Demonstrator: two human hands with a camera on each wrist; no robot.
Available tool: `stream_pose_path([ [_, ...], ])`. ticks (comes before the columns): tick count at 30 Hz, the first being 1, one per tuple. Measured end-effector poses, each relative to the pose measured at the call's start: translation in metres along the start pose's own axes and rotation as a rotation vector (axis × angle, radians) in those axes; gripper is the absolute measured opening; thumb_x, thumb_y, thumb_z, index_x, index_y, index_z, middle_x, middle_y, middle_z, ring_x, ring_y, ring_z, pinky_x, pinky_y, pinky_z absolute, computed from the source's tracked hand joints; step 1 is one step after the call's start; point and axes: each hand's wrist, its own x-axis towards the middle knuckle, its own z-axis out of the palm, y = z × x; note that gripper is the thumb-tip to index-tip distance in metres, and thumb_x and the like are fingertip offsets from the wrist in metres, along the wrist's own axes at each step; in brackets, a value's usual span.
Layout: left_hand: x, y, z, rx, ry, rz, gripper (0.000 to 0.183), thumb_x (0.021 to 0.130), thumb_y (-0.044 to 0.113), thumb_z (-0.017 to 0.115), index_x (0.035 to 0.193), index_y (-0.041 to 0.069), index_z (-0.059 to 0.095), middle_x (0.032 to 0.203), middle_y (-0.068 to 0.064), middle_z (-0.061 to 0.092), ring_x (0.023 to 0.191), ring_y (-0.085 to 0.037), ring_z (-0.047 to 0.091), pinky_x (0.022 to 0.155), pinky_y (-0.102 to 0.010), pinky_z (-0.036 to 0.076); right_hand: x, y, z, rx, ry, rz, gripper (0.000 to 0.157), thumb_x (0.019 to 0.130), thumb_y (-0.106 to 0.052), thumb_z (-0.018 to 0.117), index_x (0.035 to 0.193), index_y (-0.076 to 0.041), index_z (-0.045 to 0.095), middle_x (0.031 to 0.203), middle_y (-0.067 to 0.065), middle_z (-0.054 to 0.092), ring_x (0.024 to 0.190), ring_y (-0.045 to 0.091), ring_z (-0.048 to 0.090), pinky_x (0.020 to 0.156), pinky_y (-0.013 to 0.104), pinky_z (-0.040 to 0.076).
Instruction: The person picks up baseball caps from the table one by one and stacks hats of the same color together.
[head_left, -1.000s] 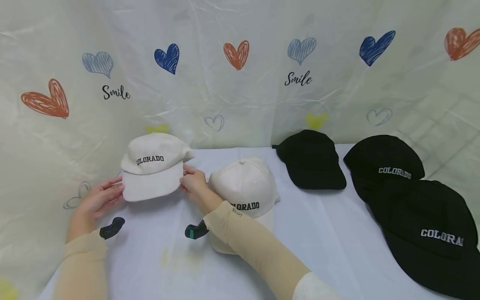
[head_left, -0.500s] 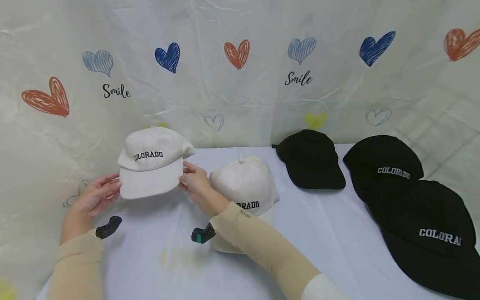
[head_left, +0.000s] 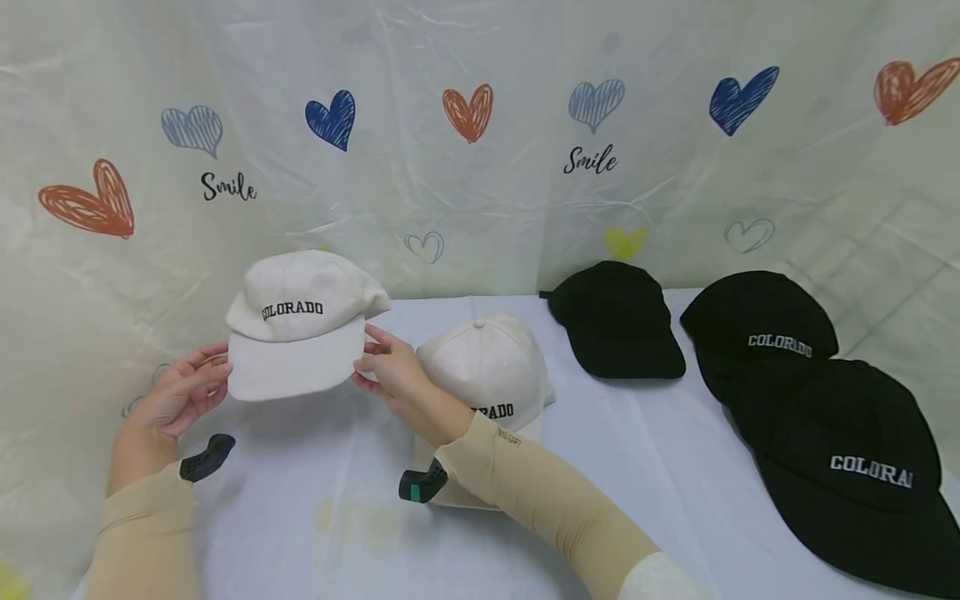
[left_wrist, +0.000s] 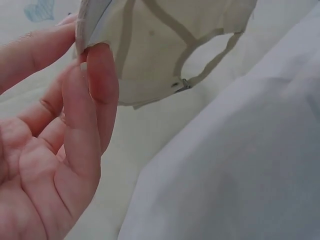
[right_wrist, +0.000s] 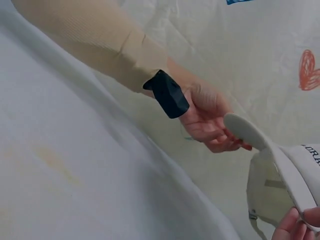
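A white cap point(head_left: 296, 325) with COLORADO across its front is held up by both hands, brim toward me, above the left part of the table. My left hand point(head_left: 176, 396) pinches the brim's left edge between thumb and fingers. At the opposite edge, my right hand point(head_left: 401, 379) pinches the brim too. From below, the left wrist view shows the cap's hollow inside point(left_wrist: 155, 50) and its back strap point(left_wrist: 186, 84). A second white cap point(head_left: 487, 367) lies on the table just behind my right forearm, which hides part of its lettering and brim.
Black caps lie to the right: one with a plain front point(head_left: 618, 321) at the back, another black cap point(head_left: 765, 325) beside it, overlapped by a nearer black cap point(head_left: 847, 450). A sheet with printed hearts point(head_left: 468, 112) hangs behind the white-covered table point(head_left: 315, 475).
The held white cap has risen a little and shifted slightly left, both hands moving with it. My right forearm has moved right and covers more of the second cap's lettering.
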Motion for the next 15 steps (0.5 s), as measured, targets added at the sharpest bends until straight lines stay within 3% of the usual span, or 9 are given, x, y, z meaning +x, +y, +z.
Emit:
stream_pose_path([
  [15,-0.003,0.004,0.010,-0.041,-0.044,0.066,0.029,0.102,-0.005,0.053,0.116,0.014,0.069,0.105,-0.003,0.070,0.085,-0.014,0.069,0.070,-0.024,0.057,-0.018,-0.016,-0.007,-0.001,-0.119,-0.020,0.068,0.091,0.017,0.059,0.153,-0.010,0.048,0.113,0.008,0.059,0.087,0.018,0.063,0.088,0.043,0.058],
])
